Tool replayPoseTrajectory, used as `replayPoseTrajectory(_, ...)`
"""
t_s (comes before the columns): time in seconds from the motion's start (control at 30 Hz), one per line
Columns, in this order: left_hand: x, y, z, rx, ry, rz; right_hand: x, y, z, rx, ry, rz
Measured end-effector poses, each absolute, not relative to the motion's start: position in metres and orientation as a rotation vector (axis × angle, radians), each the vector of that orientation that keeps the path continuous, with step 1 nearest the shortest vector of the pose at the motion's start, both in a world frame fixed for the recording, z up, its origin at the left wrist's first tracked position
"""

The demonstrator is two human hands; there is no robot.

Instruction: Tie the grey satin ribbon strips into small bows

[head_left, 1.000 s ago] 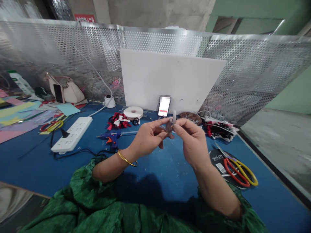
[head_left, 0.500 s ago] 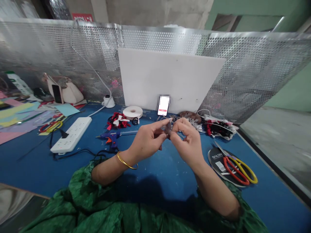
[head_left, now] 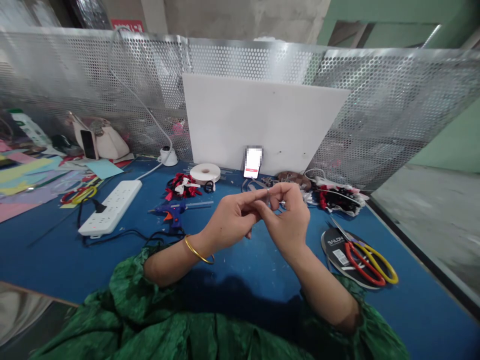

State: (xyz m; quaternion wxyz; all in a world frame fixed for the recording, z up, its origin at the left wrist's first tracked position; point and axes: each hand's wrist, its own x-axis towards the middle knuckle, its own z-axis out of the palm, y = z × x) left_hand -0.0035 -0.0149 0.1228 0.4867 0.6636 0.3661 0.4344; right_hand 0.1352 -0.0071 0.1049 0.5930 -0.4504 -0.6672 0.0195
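Observation:
My left hand (head_left: 234, 217) and my right hand (head_left: 287, 215) meet above the blue table (head_left: 63, 255), fingertips pinched together on a small grey ribbon piece (head_left: 267, 196). Most of the piece is hidden between my fingers. A gold bangle (head_left: 197, 250) circles my left wrist. Green sleeves cover both forearms near the bottom edge.
A blue glue gun (head_left: 173, 211) and a white power strip (head_left: 110, 207) lie to the left. A ribbon roll (head_left: 205, 173), red-black bows (head_left: 182, 185), a phone (head_left: 253, 163) against a white board (head_left: 262, 125), and red-yellow scissors (head_left: 369, 255) on the right surround my hands.
The grey piece stood upright above my fingers a second ago; now it is tucked down between them. My right hand has curled over the left fingertips and both hands dropped slightly.

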Motion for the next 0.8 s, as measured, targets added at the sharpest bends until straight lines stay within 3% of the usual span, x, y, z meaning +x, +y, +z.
replayPoseTrajectory(0.53,-0.015,-0.015,0.136,1.392,0.6,0.898,0.153,0.007,0.108,-0.714,-1.382,1.264)
replayPoseTrajectory(0.8,-0.015,-0.014,0.135,1.336,0.608,0.931,0.15,0.007,0.102,-0.708,-1.457,1.25)
